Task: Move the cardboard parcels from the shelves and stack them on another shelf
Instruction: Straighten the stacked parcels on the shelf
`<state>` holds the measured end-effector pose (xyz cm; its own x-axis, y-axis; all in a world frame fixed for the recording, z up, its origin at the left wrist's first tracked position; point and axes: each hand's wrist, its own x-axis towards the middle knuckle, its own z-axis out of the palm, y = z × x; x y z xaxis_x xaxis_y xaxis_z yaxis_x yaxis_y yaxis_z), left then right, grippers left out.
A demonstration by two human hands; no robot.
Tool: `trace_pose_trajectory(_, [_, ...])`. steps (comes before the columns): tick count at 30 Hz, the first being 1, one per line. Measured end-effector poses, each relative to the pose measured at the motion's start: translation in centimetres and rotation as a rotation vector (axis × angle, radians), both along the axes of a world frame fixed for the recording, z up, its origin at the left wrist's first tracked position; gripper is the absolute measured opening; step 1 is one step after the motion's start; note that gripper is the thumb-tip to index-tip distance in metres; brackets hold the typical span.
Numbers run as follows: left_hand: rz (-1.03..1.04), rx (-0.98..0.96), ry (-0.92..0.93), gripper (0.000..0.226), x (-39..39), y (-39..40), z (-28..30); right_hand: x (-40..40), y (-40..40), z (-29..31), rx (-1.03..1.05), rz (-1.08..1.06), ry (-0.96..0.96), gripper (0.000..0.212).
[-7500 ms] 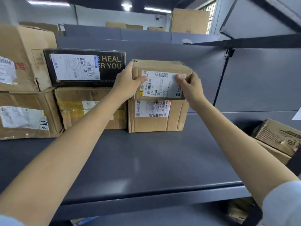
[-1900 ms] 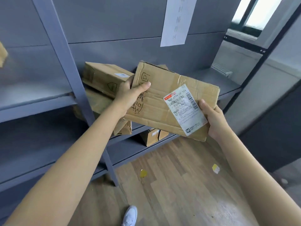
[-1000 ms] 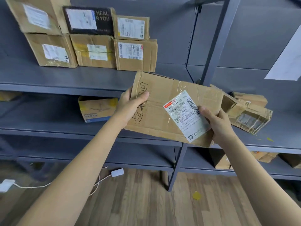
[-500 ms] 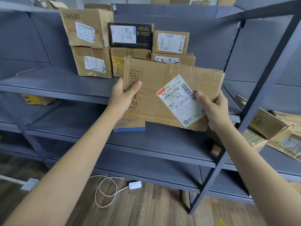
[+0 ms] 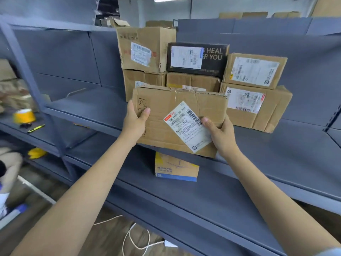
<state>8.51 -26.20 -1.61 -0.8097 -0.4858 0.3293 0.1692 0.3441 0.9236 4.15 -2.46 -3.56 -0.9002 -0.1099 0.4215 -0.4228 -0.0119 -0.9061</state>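
Observation:
I hold a flat, creased cardboard parcel [image 5: 177, 109] with a white barcode label, upright in front of the stacked parcels on the upper grey shelf [image 5: 96, 108]. My left hand [image 5: 135, 120] grips its left edge and my right hand [image 5: 219, 132] grips its lower right corner. Behind it the stack holds a large brown box [image 5: 145, 48], a black box [image 5: 197, 59] with white lettering, a small labelled box [image 5: 254, 71] and a wider labelled box [image 5: 258, 108] under it. The held parcel hides parts of two lower boxes.
A yellow and blue box [image 5: 176, 168] stands on the shelf below. At the left are a yellow tape roll [image 5: 25, 116], a pen [image 5: 36, 128] and more cardboard. A white cable [image 5: 134, 239] lies on the wooden floor. A person's leg shows at the far left.
I have turned from the right-hand shelves to the stack with the parcel in both hands. The parcel has risen to the level of the upper shelf, close to the stacked boxes.

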Motion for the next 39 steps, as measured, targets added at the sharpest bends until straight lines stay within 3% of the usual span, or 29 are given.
trace_pose_trajectory(3, [0.048, 0.04, -0.002, 0.046, -2.6, -2.8, -0.1, -3.6, -2.6, 0.1, 0.06, 0.082, -0.023, 0.075])
trace_pose_trajectory(7, [0.05, 0.088, 0.029, 0.043, -5.2, -5.9, -0.9, -7.2, -5.3, 0.0, 0.125, 0.206, -0.022, 0.077])
trace_pose_trajectory(15, [-0.008, 0.145, 0.086, 0.039, -8.7, -13.4, -1.8, -11.2, -12.1, -1.6, 0.202, 0.208, 0.068, 0.092])
trace_pose_trajectory(25, [-0.174, 0.148, 0.075, 0.039, -13.6, -21.7, -1.8, -12.3, -20.0, -1.5, 0.204, -0.024, 0.08, 0.079])
trace_pose_trajectory(31, [-0.202, 0.143, 0.058, 0.045, -15.8, -23.6, -1.7, -12.9, -21.9, -0.6, 0.245, -0.058, 0.046, 0.079])
trace_pose_trajectory(39, [-0.26, 0.1, 0.025, 0.047, -17.6, -24.3, -1.8, -14.2, -22.3, -0.9, 0.185, -0.072, -0.045, 0.061])
